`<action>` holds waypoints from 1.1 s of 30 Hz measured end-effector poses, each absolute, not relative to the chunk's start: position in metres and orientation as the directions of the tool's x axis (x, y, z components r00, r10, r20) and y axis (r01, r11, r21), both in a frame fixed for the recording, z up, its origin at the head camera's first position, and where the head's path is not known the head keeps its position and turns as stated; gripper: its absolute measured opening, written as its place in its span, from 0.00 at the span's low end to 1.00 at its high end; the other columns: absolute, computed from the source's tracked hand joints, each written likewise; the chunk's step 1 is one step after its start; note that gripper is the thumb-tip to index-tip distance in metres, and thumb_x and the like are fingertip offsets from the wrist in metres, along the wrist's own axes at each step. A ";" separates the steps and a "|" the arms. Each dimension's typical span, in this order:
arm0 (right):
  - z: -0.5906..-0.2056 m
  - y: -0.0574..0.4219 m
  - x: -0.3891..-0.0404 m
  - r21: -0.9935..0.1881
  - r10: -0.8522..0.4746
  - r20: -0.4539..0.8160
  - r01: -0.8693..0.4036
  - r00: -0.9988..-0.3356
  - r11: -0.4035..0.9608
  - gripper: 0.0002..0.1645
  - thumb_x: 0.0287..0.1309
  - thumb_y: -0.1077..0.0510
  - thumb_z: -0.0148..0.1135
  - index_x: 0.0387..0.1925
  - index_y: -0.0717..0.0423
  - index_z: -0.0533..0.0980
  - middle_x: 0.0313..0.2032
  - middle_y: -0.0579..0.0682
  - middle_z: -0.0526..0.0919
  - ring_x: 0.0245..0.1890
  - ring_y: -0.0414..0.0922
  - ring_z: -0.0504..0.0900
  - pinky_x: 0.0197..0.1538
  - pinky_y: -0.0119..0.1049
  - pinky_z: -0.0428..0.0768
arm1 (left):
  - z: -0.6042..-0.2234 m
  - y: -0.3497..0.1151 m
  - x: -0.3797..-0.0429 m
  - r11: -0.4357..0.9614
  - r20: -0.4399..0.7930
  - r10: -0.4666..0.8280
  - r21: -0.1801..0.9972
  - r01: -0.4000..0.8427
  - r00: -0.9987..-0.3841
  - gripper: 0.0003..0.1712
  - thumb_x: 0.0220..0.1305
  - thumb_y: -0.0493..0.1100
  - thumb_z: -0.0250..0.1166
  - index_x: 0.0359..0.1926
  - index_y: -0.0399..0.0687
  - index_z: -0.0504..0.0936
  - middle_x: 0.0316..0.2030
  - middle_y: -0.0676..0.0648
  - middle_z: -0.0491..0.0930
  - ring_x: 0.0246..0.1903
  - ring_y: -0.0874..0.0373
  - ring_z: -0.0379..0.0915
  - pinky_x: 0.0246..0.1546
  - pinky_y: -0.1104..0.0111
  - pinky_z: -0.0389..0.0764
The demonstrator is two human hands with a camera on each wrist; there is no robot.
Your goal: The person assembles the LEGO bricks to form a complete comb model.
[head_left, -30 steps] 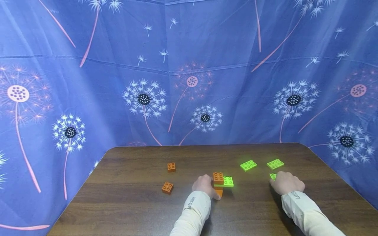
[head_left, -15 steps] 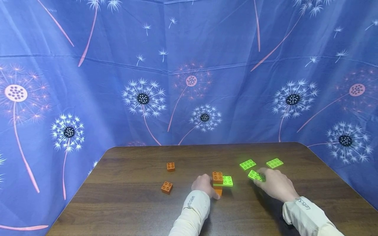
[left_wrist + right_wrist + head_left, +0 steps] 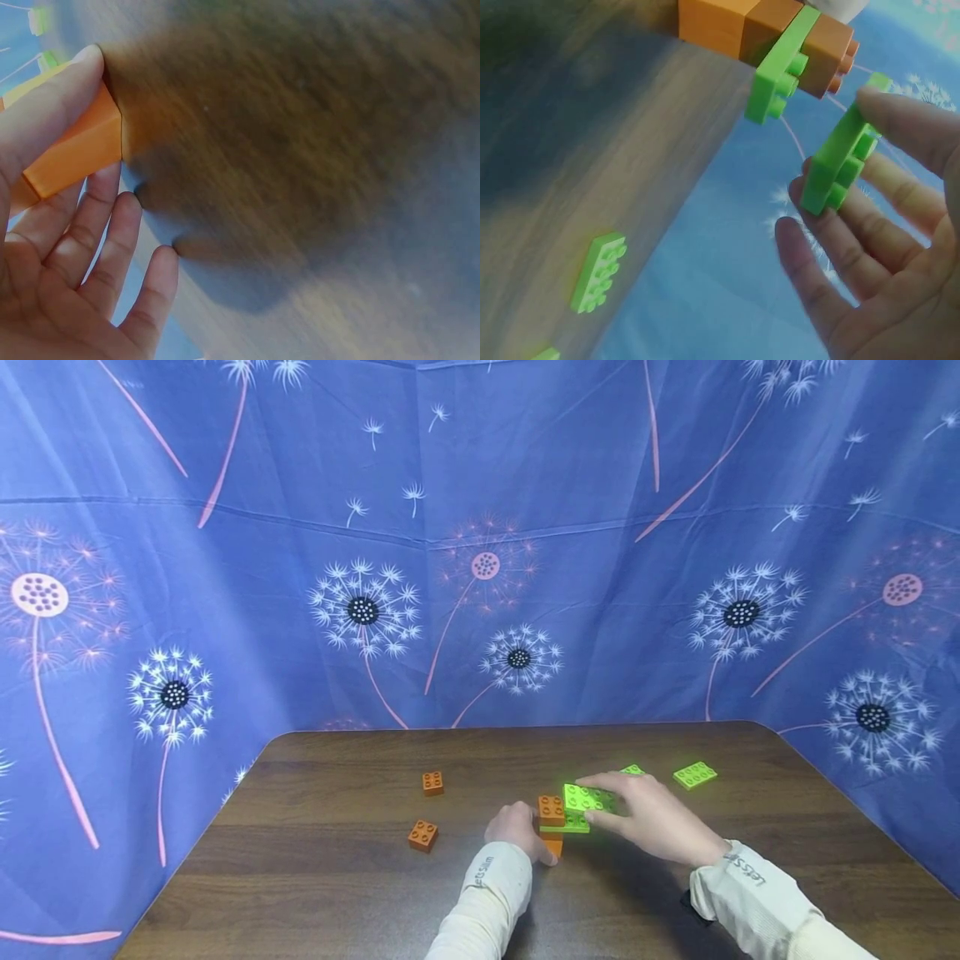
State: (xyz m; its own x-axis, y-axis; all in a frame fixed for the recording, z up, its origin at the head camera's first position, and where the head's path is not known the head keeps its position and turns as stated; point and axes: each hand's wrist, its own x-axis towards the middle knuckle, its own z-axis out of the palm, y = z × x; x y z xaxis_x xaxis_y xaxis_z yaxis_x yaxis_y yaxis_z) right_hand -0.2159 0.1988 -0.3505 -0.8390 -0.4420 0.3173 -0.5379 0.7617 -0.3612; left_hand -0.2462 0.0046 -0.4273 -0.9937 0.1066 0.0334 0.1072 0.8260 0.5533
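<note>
My left hand grips the base of a small tower of toy building bricks, thumb on one side and fingers on the other. Its lowest orange brick shows in the left wrist view. Higher in the tower, a flat lime-green brick juts out to the right beneath a top orange brick. Between thumb and fingers, my right hand pinches another flat lime-green brick, studs up. In the right wrist view a gap separates it from the tower; it hangs above the jutting green piece.
Two orange bricks, one farther back and one nearer, lie left of the tower on the brown table. A flat green brick rests at the back right; another is partly hidden behind my right hand.
My right hand has lifted the flat green brick from the table's right side and carried it left to the tower. My left hand stays at the tower's base.
</note>
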 end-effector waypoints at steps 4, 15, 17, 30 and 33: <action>-0.350 0.190 -0.219 -0.358 -0.499 0.310 -0.586 -0.809 0.727 0.24 0.63 0.55 0.69 0.60 0.56 0.80 0.54 0.51 0.86 0.49 0.50 0.85 0.54 0.52 0.81 | -0.428 0.006 -0.245 0.825 0.027 0.120 0.553 0.115 -0.992 0.29 0.32 0.42 0.88 0.41 0.44 0.89 0.32 0.48 0.87 0.35 0.51 0.82 0.39 0.60 0.81; -0.346 0.176 -0.229 -0.295 -0.600 0.219 -0.638 -0.769 0.711 0.24 0.61 0.55 0.71 0.58 0.56 0.82 0.51 0.53 0.87 0.50 0.52 0.85 0.52 0.50 0.82 | -0.427 0.006 -0.243 0.828 0.026 0.148 0.543 0.138 -0.989 0.26 0.32 0.43 0.88 0.37 0.46 0.89 0.30 0.48 0.86 0.33 0.49 0.82 0.38 0.58 0.81; -0.344 0.175 -0.230 -0.296 -0.595 0.203 -0.628 -0.778 0.720 0.24 0.59 0.55 0.72 0.57 0.55 0.82 0.50 0.52 0.88 0.44 0.48 0.86 0.47 0.45 0.83 | -0.426 0.006 -0.243 0.830 0.028 0.144 0.541 0.136 -0.989 0.26 0.31 0.43 0.88 0.37 0.46 0.89 0.30 0.47 0.86 0.34 0.49 0.83 0.38 0.58 0.82; -0.322 0.151 -0.229 -0.239 -0.525 0.116 -0.537 -0.843 0.809 0.23 0.50 0.58 0.78 0.50 0.55 0.86 0.39 0.51 0.90 0.16 0.36 0.63 0.21 0.31 0.66 | -0.425 0.001 -0.246 0.819 0.039 0.145 0.556 0.142 -0.989 0.28 0.30 0.42 0.88 0.38 0.42 0.88 0.31 0.45 0.86 0.34 0.48 0.83 0.38 0.57 0.82; -0.326 0.154 -0.228 -0.245 -0.519 0.125 -0.533 -0.846 0.810 0.23 0.51 0.58 0.78 0.51 0.56 0.86 0.34 0.49 0.89 0.18 0.36 0.67 0.23 0.32 0.69 | -0.425 0.004 -0.247 0.824 0.038 0.147 0.548 0.143 -0.988 0.28 0.31 0.42 0.88 0.38 0.42 0.88 0.32 0.45 0.87 0.35 0.48 0.83 0.38 0.56 0.82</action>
